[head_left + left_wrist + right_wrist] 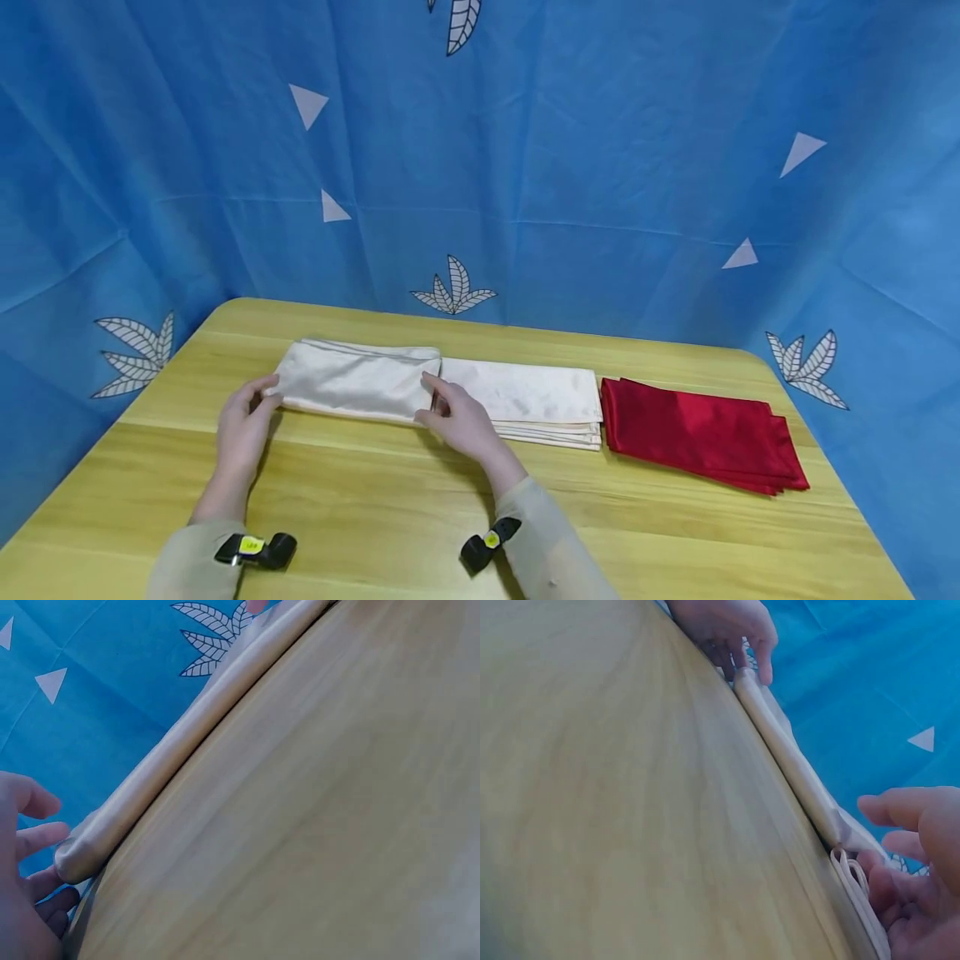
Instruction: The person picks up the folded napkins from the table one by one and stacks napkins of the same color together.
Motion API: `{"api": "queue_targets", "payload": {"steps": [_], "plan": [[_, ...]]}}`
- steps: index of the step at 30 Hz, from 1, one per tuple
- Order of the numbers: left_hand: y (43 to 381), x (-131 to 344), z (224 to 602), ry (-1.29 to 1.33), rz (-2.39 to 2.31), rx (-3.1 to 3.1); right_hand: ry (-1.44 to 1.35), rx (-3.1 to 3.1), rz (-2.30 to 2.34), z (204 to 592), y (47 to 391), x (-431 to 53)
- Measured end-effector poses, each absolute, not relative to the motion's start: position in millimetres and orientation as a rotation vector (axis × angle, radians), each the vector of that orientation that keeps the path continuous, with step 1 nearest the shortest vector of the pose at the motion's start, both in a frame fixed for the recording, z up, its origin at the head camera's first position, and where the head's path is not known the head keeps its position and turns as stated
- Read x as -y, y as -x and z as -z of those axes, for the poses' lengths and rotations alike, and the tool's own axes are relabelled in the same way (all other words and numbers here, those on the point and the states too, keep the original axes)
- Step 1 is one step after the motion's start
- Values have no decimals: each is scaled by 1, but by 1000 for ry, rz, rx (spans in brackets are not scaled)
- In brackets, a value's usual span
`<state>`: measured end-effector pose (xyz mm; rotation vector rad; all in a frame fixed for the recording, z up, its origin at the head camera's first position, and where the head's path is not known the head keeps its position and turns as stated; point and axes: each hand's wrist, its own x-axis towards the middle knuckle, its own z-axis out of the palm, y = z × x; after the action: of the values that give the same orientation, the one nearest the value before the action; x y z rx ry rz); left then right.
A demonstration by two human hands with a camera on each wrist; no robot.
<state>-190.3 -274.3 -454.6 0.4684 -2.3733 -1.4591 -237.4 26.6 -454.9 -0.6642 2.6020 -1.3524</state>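
white cloth [536,390] and red cloth [693,433] lay folded; left hand [242,423] and right hand [462,422], fingers loose, touched folded silvery cloth [356,381], straightening apparently unfinished.

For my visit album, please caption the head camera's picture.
Left hand and right hand at either end of a folded silvery cloth; white cloths and red cloths lie to the right.

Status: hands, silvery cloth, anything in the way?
Left hand at left end of silvery folded cloth, right hand at its right end. Cloth folded, spanning between them. Possible obstruction: white folded stack beside right hand; red cloth farther right.
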Motion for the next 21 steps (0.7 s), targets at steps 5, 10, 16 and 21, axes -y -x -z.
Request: {"api": "queue_targets", "payload": {"steps": [5, 10, 16, 21], "plan": [[191, 279, 458, -392, 1386, 2448, 663, -2594, 1337, 456, 239, -26], [189, 285, 458, -308, 1406, 2503, 728, -2583, 1319, 456, 239, -26], [185, 291, 458, -221, 1409, 2531, 885, -2600, 1232, 458, 239, -25], [183, 292, 456, -215, 1283, 2582, 949, -2624, 1197, 459, 239, -24]]}}
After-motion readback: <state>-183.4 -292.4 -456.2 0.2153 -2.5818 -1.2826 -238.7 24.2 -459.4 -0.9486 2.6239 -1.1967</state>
